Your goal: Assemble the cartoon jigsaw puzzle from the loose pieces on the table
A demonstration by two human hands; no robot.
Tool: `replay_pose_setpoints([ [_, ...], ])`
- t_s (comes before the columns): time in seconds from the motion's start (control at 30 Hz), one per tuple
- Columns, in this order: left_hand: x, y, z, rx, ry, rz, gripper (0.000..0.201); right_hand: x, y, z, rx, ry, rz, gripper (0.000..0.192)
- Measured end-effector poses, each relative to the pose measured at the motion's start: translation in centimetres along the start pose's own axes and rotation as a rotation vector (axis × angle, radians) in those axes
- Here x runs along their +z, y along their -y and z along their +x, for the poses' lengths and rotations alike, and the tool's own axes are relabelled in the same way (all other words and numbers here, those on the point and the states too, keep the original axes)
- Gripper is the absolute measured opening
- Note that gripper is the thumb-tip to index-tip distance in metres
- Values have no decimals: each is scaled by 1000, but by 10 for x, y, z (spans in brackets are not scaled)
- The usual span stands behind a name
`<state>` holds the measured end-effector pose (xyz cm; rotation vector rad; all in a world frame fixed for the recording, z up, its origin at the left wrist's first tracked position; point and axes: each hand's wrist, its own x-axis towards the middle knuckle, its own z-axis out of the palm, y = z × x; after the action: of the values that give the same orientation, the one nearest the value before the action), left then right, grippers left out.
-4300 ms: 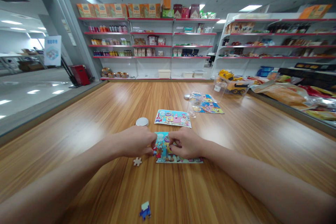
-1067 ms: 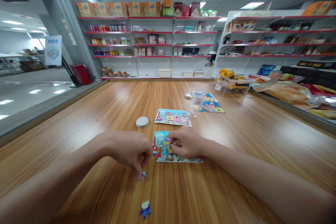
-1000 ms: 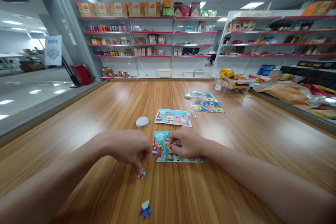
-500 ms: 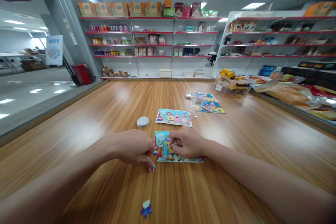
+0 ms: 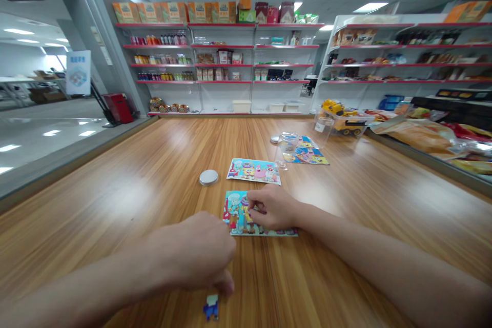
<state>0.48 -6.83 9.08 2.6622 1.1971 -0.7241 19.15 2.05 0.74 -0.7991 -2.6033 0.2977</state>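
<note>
My left hand (image 5: 203,261) hovers low over the near edge of the wooden table (image 5: 146,179), fingers curled. Its fingertips sit right at the top of a small blue and white puzzle piece (image 5: 211,307) that lies flat on the wood. My right hand (image 5: 271,208) rests on a colourful cartoon jigsaw puzzle (image 5: 237,217), fingers bent and pressing its upper middle, and covers the puzzle's right half.
A round metal lid (image 5: 208,177) lies left of a second cartoon picture (image 5: 253,170). Farther back stand a clear jar (image 5: 286,149), a third picture (image 5: 309,155) and a clear box with a yellow toy truck (image 5: 342,120). Snack bags (image 5: 418,136) line the right edge; shop shelves stand behind.
My left hand carried a small piece to the puzzle's lower left corner, then drew back towards me to the blue piece. The right hand stayed on the puzzle.
</note>
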Motion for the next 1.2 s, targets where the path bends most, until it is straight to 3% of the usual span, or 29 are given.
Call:
replay_pose_setpoints([
  [0.13,-1,35,6,66,-168,-19,12,-3,3,0,11,9,-6,5],
  [0.27,-1,53,9,188,-187,-114,22,-3,4,1,8,12,-7,4],
  [0.47,9,52,18,266,-142,-182,20,-2,3,1,18,9,-30,5],
  [0.77,7,52,19,202,-85,-170,20,-4,5,2,21,3,-10,4],
  [1.07,0,48,17,219,-92,-189,19,-4,5,1,20,26,-26,4],
  [1.2,2,53,19,242,-185,-281,21,-4,5,1,13,29,-24,5],
])
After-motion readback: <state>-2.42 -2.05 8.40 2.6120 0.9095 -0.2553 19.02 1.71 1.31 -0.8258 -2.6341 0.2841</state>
